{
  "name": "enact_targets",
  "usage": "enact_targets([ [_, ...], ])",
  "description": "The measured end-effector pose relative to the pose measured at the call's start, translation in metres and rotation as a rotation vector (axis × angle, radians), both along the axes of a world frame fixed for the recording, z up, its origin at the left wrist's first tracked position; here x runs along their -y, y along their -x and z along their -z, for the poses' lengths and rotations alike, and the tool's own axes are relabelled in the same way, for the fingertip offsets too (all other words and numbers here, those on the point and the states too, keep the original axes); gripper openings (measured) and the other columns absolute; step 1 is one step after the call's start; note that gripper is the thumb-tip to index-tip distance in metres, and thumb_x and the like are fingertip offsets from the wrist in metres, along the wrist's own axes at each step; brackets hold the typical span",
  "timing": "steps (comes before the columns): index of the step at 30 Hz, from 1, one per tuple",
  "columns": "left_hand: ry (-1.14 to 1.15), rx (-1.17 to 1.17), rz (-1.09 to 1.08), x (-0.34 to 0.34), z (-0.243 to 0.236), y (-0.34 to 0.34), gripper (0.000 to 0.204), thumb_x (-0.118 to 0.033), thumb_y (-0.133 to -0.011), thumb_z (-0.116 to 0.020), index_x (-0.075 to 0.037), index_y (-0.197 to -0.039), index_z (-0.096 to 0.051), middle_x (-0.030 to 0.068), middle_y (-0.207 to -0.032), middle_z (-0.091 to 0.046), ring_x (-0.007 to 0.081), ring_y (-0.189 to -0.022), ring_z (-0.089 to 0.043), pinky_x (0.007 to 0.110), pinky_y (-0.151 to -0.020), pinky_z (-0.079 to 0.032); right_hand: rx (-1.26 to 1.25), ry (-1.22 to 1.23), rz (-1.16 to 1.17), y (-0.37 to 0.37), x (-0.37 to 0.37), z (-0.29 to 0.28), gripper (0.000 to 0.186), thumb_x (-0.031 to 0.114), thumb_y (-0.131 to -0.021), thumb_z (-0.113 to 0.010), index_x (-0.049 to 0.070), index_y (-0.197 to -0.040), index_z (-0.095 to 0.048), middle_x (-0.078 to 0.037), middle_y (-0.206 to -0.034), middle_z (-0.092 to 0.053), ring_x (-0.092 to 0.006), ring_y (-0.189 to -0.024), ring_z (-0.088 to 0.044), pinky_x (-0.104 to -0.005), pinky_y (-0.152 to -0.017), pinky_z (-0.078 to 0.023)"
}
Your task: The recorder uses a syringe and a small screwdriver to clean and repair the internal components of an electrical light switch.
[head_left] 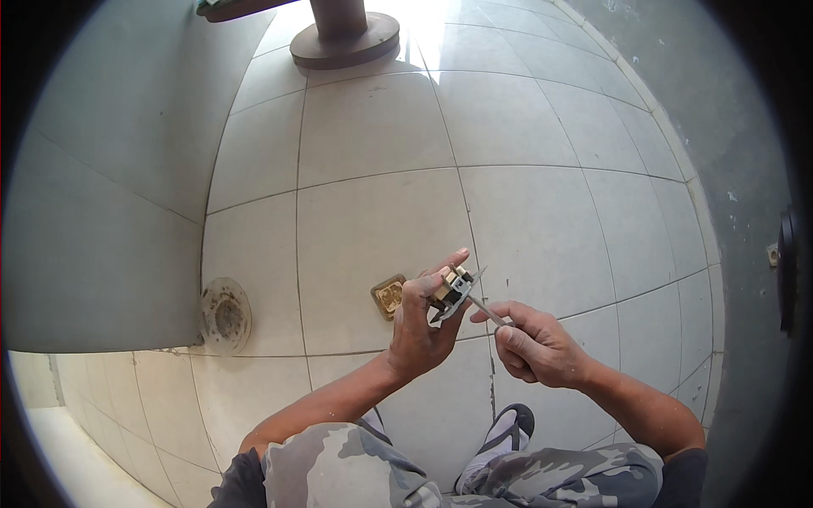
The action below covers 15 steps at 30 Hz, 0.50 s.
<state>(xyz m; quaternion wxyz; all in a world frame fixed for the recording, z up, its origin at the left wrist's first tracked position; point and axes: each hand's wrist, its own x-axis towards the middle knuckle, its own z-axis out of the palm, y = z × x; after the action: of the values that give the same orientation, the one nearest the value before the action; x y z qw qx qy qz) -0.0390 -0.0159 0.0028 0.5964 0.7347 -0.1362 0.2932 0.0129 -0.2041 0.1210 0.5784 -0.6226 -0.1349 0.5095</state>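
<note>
My left hand (417, 326) is closed around an electrical switch or socket insert (451, 289), with a metal mounting frame and pale and dark blocks. I hold it tilted above the floor. A screwdriver (488, 311) is gripped in my right hand (540, 345), its handle mostly hidden by the fingers. The shaft points up and left to the insert's metal frame; whether the tip sits in a screw cannot be made out. Just left of my left hand, a small square brownish cover plate (389, 296) lies on the tiles.
On the tiled floor (373, 212), a round stained dish-like piece (226, 317) stands by the grey wall (110, 195) at left. A round brown pedestal base (345, 42) stands at the far end. Another grey wall (720, 110) runs along the right. My sandalled foot (506, 436) is below my hands.
</note>
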Motion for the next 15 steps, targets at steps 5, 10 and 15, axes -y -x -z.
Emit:
enact_targets([
  [5, 0.027, 0.042, 0.018, 0.000, -0.009, -0.001, 0.049, 0.009, -0.093, -0.057, -0.009, -0.123, -0.024, 0.0339, -0.141, -0.044, 0.0281, -0.114, -0.063, 0.037, -0.089, -0.056, 0.927, -0.019, -0.027, 0.009, 0.001, 0.023, 0.036, 0.007, -0.100, -0.051, 0.002, -0.135, -0.056, -0.003, -0.065, -0.050, -0.0132, -0.053, -0.046, -0.0302, -0.048, -0.042],
  [10, -0.041, -0.036, -0.083, 0.002, -0.006, -0.001, 0.046, 0.009, -0.093, -0.058, -0.008, -0.120, -0.025, 0.0335, -0.141, -0.044, 0.0277, -0.114, -0.063, 0.036, -0.088, -0.056, 1.510, 0.216, -0.136, 0.006, -0.005, 0.013, 0.043, 0.007, -0.094, -0.058, 0.002, -0.137, -0.054, -0.007, -0.067, -0.051, -0.0164, -0.052, -0.047, -0.0313, -0.046, -0.044],
  [15, -0.003, -0.089, -0.093, -0.003, -0.005, -0.002, 0.045, 0.010, -0.093, -0.057, -0.008, -0.119, -0.025, 0.0332, -0.142, -0.043, 0.0262, -0.115, -0.062, 0.034, -0.089, -0.055, 0.638, 0.064, 0.055, -0.003, -0.010, 0.002, 0.045, 0.017, -0.099, -0.057, 0.002, -0.141, -0.050, -0.001, -0.068, -0.046, -0.0096, -0.052, -0.044, -0.0244, -0.042, -0.038],
])
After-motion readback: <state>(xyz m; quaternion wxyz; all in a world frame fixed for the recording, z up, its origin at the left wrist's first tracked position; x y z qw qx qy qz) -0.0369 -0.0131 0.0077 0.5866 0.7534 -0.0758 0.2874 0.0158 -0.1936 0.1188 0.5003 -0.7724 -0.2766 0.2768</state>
